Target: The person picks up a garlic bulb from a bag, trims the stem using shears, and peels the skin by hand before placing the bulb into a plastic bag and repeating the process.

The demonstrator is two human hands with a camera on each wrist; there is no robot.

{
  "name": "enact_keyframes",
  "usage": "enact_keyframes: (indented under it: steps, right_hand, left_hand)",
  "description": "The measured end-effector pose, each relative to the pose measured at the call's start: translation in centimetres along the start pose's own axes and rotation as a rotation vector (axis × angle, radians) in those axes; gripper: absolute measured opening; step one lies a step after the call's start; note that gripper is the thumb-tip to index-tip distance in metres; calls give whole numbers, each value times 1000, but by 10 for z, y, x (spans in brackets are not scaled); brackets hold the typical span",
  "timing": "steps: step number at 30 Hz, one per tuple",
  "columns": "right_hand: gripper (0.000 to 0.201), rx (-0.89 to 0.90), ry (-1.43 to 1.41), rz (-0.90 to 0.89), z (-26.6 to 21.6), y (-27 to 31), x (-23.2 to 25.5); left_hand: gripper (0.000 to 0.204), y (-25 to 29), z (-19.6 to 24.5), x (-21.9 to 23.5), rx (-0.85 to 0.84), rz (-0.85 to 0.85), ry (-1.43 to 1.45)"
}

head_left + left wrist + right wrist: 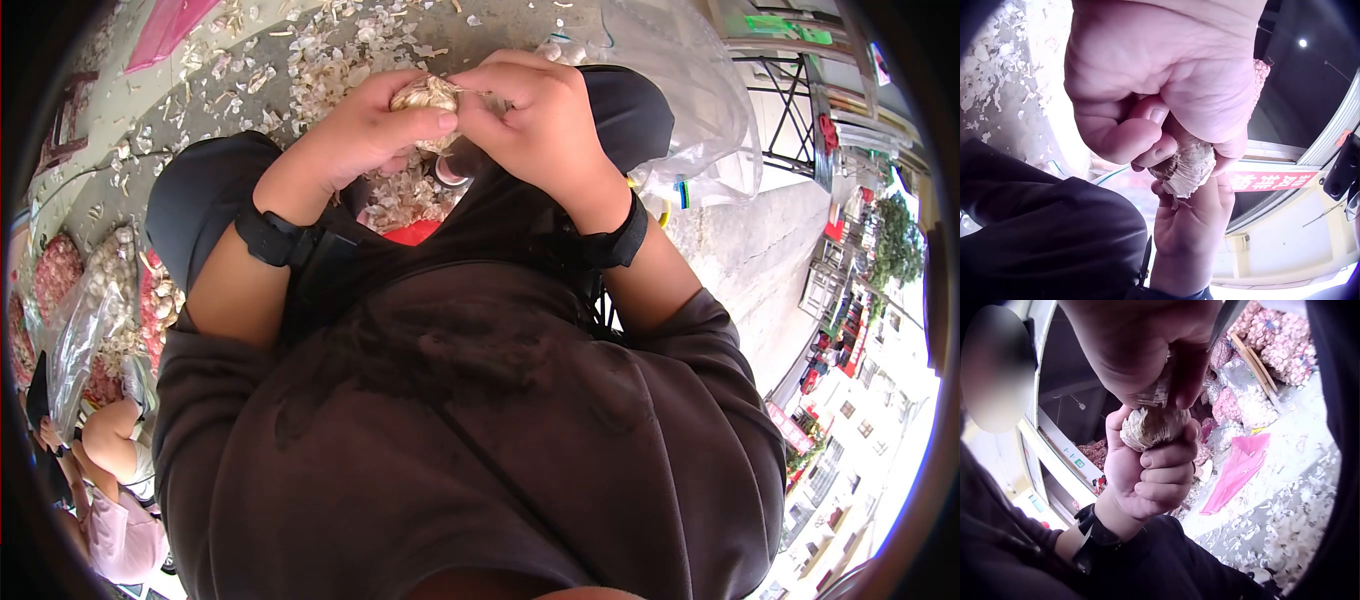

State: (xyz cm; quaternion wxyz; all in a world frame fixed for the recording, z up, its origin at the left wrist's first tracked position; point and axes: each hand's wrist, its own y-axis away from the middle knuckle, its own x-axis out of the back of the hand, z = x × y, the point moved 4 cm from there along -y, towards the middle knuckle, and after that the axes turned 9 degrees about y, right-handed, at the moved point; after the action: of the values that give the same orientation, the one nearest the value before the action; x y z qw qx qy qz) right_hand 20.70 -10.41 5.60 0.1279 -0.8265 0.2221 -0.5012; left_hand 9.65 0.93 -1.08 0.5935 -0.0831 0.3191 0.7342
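Note:
A garlic bulb (428, 98) with pale, papery skin is held above the lap. My left hand (375, 130) grips it, with the thumb across its near side and the fingers curled round it, as the left wrist view shows on the bulb (1192, 167). From the other side my right hand (540, 115) pinches a strip of garlic skin (1157, 394) at the bulb's top. Some skin flakes hang loose from the bulb. A narrow grey, blade-like edge (1227, 324) shows beside the right hand in the right wrist view.
Peeled garlic skins (335, 60) litter the ground ahead. Between the knees is a red thing (412, 233) with skins above it. A clear plastic bag (710, 110) lies at right, a pink sheet (1238, 472) beyond. Garlic sacks (60, 275) and another person (120, 520) are at left.

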Motion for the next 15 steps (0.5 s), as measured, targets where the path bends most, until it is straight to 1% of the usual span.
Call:
enact_keyframes:
  steps: [1,4,5,7,8,10,13,15]
  right_hand:
    - [13,-27,0,-5,2,0,0]
    - [10,-240,-105,-22,3,2,0]
    - [11,-243,-121,-36,4,2,-1]
    - [13,-253,-150,-64,6,4,-1]
    - [12,-179,-156,-51,5,2,-1]
    - [12,-32,-172,-25,3,1,0]
    - [13,32,-274,-37,-3,-4,-1]
    - [12,56,-172,-111,0,-2,0]
  left_hand:
    - [40,-1,-1,1,0,-8,-1]
    - [45,2,-2,2,5,-3,-25]
    - [47,3,-1,2,5,4,-37]
    - [50,4,0,2,5,-82,-95]
    - [52,4,2,3,2,-124,-126]
    - [55,6,4,3,-15,-142,-114]
    - [59,7,7,3,-27,-144,-136]
    - [60,7,6,2,-27,-134,-152]
